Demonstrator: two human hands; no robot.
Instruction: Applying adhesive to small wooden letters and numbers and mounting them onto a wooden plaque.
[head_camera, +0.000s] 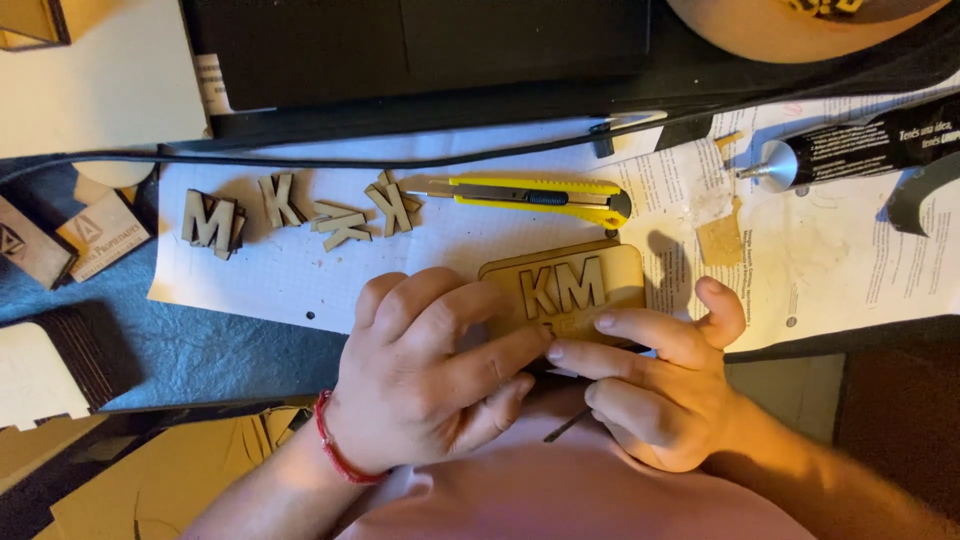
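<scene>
Both hands meeting at wooden plaque (562, 283) edge: our left hand (425, 375) pinching it, right hand (655, 385) fingers closing on thin dark tool (566, 426); yellow cutter (530, 194) lying beyond.

warm yellow light | dim corners (deep shadows) | sharp focus, little blur

Plaque (562, 285) lies on the paper (300, 275), at its near edge, touched by the left hand (425, 370) and right hand (655, 385). Knife (530, 195) lies just behind the plaque. Loose letters (300, 215) lie left of the knife. Tube (850, 150) lies far right; laptop (420, 55) behind all.
</scene>
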